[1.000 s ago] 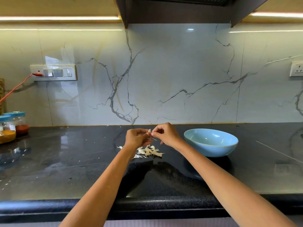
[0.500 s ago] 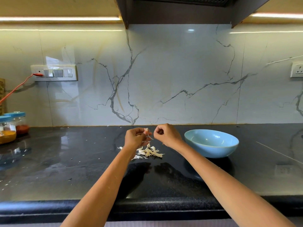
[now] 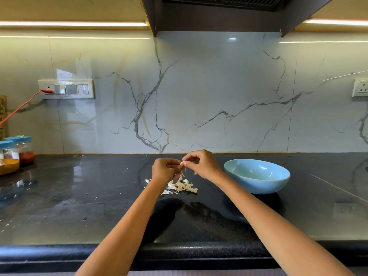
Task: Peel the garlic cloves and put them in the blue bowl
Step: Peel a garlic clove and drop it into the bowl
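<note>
the blue bowl looks empty, just right of both hands, left hand and right hand pinching one garlic clove above peels on the black counter, well back from its front edge.

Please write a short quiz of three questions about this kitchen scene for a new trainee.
1. True or false: the blue bowl lies right of both hands.
2. What lies on the counter under the hands? A) peels B) knife C) spoon
3. What do the left hand and right hand hold between them?

Key: 1 true; 2 A, the peel pile; 3 a garlic clove.
</note>
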